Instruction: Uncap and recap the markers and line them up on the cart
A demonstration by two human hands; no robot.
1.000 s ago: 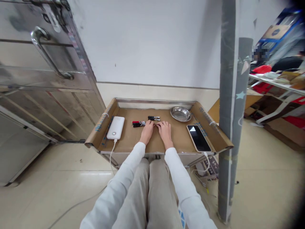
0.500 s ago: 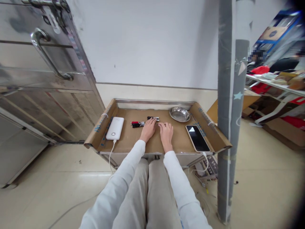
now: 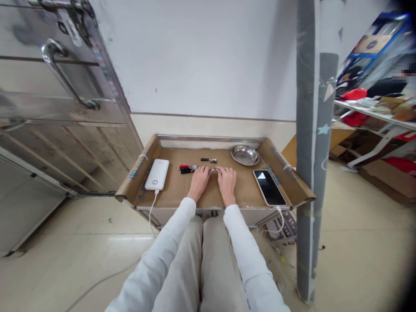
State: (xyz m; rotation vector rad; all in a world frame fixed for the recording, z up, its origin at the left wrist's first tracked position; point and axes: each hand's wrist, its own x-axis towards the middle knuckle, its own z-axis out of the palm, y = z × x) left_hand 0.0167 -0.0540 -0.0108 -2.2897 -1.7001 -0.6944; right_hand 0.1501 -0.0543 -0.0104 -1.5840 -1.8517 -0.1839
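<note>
Hands are working at the middle of the frame, on a table (image 3: 175, 193) lined with matt brown cardboard. The left hand (image 3: 199, 182) and right hand (image 3: 226, 184) are lying palm-down side by side with fingers lightly curled. Their tips are meeting at a small pen (image 3: 212, 170), which is lying flat on the cardboard between them. Whether either hand is pinching it or merely touching it cannot be told; the pen is too small here.

The step looks like a first taking-hold of that pen, with nothing lifted yet. Raising it would call for a fine fingertip pinch on a thin, smooth, round barrel that rolls easily on the flat sheet.

Just above the fingers a black marker (image 3: 208, 160) is lying crosswise, alone. Left of the left hand, a pair of pens (image 3: 187, 169), red and black, is lying close together. Further left a glossy white power bank (image 3: 157, 174) with rounded corners is trailing a white cable (image 3: 151, 212) over the near edge. Toward the upper right a shallow round steel dish (image 3: 245, 155) is shining, and a dark-glass phone (image 3: 269, 187) is lying slanted below it.
</note>
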